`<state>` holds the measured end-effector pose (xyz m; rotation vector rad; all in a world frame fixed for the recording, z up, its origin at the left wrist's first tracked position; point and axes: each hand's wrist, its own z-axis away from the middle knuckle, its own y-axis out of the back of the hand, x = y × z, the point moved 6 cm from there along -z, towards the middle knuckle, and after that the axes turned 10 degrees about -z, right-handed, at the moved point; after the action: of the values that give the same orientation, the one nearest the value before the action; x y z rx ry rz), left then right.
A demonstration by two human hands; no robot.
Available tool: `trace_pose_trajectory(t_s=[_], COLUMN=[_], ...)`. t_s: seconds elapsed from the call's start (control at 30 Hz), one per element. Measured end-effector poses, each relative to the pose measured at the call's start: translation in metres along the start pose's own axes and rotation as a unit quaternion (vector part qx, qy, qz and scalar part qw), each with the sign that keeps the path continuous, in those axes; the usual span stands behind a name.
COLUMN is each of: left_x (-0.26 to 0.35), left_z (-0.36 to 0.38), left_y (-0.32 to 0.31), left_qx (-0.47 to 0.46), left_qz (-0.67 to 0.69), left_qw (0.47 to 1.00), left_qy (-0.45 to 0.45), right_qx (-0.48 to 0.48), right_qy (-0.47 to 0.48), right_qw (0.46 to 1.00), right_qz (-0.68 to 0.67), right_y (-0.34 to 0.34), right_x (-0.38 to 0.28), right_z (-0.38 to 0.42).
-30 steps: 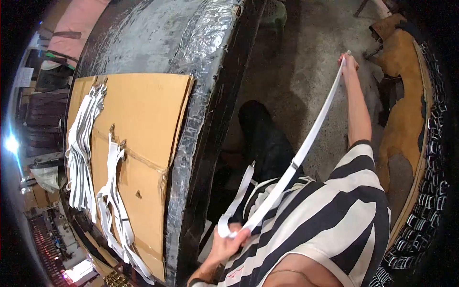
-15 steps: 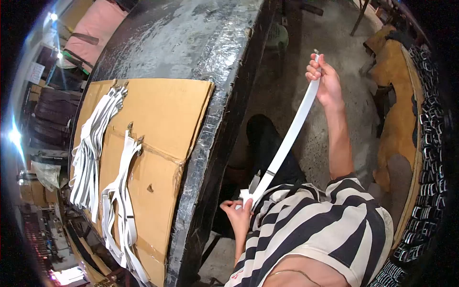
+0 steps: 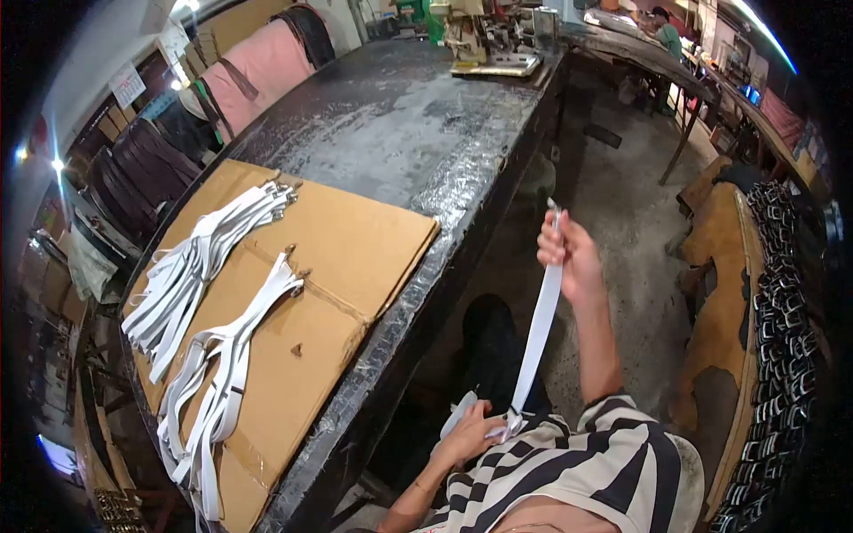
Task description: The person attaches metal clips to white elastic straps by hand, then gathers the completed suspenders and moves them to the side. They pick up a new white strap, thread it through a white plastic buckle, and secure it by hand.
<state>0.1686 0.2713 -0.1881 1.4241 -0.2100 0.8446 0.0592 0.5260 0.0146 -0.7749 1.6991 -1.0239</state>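
A white suspender strap [image 3: 536, 336] stretches slantwise between my two hands, above my lap. My right hand [image 3: 571, 258] is closed around its upper end, where a metal clip [image 3: 553, 204] pokes out above the fingers. Down by my shirt, my left hand [image 3: 470, 433] is closed on the lower part of the strap, near a dark slider [image 3: 514, 411]. A loose white strap end [image 3: 458, 414] shows beside the left fingers. On the cardboard sheet [image 3: 355, 240] lie a thick bundle of white suspenders [image 3: 209, 244] with metal clips and a smaller group of white suspenders [image 3: 235, 342].
The cardboard rests on a dark, worn table [image 3: 373, 124], with a machine [image 3: 471, 40] at its far end. To my right are a brown hide-like sheet [image 3: 715, 302] and many metal buckles [image 3: 782, 329]. A person [image 3: 666, 35] is far off at the upper right.
My view has tilted up, bringing the machine and far room into sight. The strap hangs steeper now, and my left hand has turned over its lower part. Both hands keep hold.
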Motion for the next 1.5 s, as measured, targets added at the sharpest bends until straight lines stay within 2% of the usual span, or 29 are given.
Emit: trace_pose_trajectory(t_s=[0.07,0.13,0.23,0.27,0.33,0.37,0.43,0.47,0.53,0.57,0.6,0.67,0.7,0.73,0.8,0.83,0.87,0.93,0.97,1.03,1.07,1.13,1.2,1.27,1.33,1.4,1.43,1.47,1.5], left_x=[0.013,0.022,0.02,0.025,0.027,0.023,0.009,0.005,-0.014,-0.018,-0.029,-0.068,-0.086,-0.088,-0.074,-0.059,-0.058,-0.052,-0.057,-0.056,-0.041,-0.012,0.023,0.04,0.043,0.055,0.054,0.059,0.065], left_z=[-0.007,-0.013,-0.019,-0.025,-0.03,-0.034,-0.04,-0.042,-0.031,-0.026,-0.022,-0.016,-0.014,-0.009,-0.006,-0.002,-0.002,0.005,0.006,0.005,0.011,0.012,0.012,0.013,0.019,0.031,0.037,0.047,0.057], left_y=[0.001,-0.004,-0.022,-0.017,-0.013,-0.021,-0.015,-0.012,0.009,0.017,0.019,-0.004,-0.015,-0.015,-0.009,0.007,0.009,0.013,0.004,-0.008,0.002,0.012,0.025,0.023,0.009,0.008,-0.002,0.002,0.008], left_qx=[0.086,0.048,0.03,0.081,-0.001,0.002,0.192,0.195,0.313,0.303,0.264,0.18,0.226,0.111,0.072,0.095,0.084,0.106,0.106,0.045,0.058,-0.02,-0.094,-0.081,-0.061,-0.102,-0.106,-0.072,-0.078], left_qz=[-0.059,0.111,0.227,0.134,-0.005,-0.005,0.068,0.066,0.167,0.132,0.179,0.327,0.369,0.465,0.628,0.706,0.768,0.817,0.818,0.857,0.84,0.808,0.787,0.778,0.795,0.806,0.776,0.703,0.637], left_qw=[0.987,0.977,0.967,0.98,0.999,0.999,0.979,0.979,0.928,0.918,0.893,0.836,0.81,0.808,0.733,0.667,0.629,0.567,0.565,0.5,0.538,0.585,0.605,0.613,0.59,0.563,0.613,0.706,0.767], left_qy=[-0.124,-0.176,-0.115,-0.121,-0.035,-0.033,0.01,0.011,0.114,0.218,0.317,0.403,0.397,0.344,0.252,0.217,0.092,0.021,0.023,-0.117,-0.042,-0.063,-0.077,-0.107,-0.129,-0.151,-0.102,-0.041,-0.017], right_qx=[0.007,0.023,0.031,0.035,0.048,0.053,0.05,0.049,0.045,0.043,0.045,0.046,0.043,0.042,0.044,0.06,0.078,0.094,0.109,0.118,0.123,0.124,0.128,0.172,0.161,0.158,0.163,0.16,0.169], right_qy=[-0.004,0.017,0.05,0.059,0.083,0.095,0.12,0.127,0.129,0.128,0.127,0.123,0.13,0.135,0.135,0.141,0.147,0.15,0.157,0.154,0.154,0.173,0.191,0.197,0.205,0.174,0.171,0.172,0.165], right_qw=[1.0,0.999,0.997,0.997,0.995,0.994,0.991,0.991,0.99,0.991,0.99,0.99,0.989,0.988,0.988,0.985,0.981,0.979,0.977,0.977,0.977,0.977,0.973,0.96,0.96,0.968,0.968,0.968,0.969], right_qz=[-0.016,-0.037,-0.039,-0.039,-0.023,-0.018,-0.014,-0.017,-0.017,-0.018,-0.03,-0.046,-0.053,-0.059,-0.069,-0.085,-0.1,-0.097,-0.093,-0.087,-0.083,-0.031,0.025,0.104,0.104,0.086,0.083,0.084,0.069], right_y=[0.002,0.008,0.01,0.011,0.016,0.016,0.017,0.02,0.021,0.019,0.018,0.023,0.027,0.032,0.045,0.052,0.058,0.066,0.07,0.075,0.077,0.078,0.07,0.061,0.069,0.092,0.1,0.107,0.117], right_x=[-0.001,-0.009,-0.028,-0.035,-0.05,-0.058,-0.073,-0.08,-0.085,-0.086,-0.086,-0.085,-0.087,-0.089,-0.089,-0.09,-0.092,-0.095,-0.097,-0.101,-0.104,-0.112,-0.112,-0.11,-0.108,-0.112,-0.113,-0.113,-0.112], right_z=[0.012,0.018,0.022,0.022,0.019,0.017,0.015,0.014,0.016,0.018,0.022,0.025,0.026,0.028,0.029,0.03,0.031,0.033,0.037,0.044,0.047,0.056,0.063,0.071,0.077,0.077,0.077,0.076,0.075])
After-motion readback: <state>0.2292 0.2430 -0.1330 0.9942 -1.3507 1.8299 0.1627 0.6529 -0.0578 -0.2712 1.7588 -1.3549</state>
